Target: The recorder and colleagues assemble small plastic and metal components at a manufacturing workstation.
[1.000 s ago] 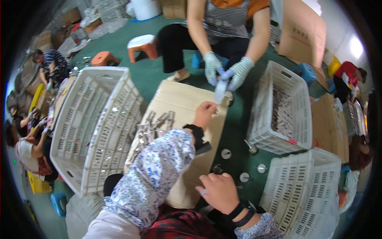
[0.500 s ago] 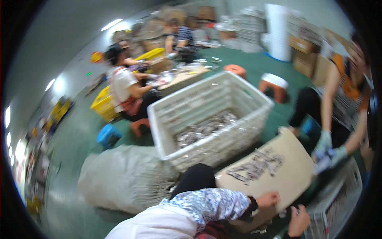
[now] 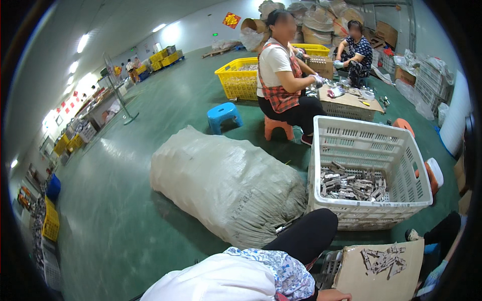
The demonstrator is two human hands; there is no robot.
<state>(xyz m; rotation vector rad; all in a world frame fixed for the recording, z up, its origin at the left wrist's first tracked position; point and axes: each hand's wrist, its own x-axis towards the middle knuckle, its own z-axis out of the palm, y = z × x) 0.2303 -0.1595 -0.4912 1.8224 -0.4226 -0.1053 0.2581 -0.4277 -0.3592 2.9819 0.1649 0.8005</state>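
Note:
Only part of my left hand [image 3: 333,295] shows, at the bottom edge beside the near side of a cardboard sheet [image 3: 351,278]; its fingers are mostly cut off. A patterned blue-and-white sleeve covers that arm. My right hand is out of the picture. On the cardboard lies a loose pile of small, long metal pieces [image 3: 384,261], their exact kind too small to tell. Beyond it stands a large white slatted plastic crate [image 3: 371,204], with many similar metal pieces [image 3: 351,183] on its bottom.
A big bulging pale sack [image 3: 221,180] lies to the left of my knee. Past it are a blue stool [image 3: 224,118] and a seated person [image 3: 286,70] by a yellow crate [image 3: 236,80]. A co-worker's gloved hand [image 3: 438,273] is at the right edge.
The view has swung left and up, so the crate, cardboard and sack sit farther right or lower. My right hand has left the picture; my left is now mostly cut off.

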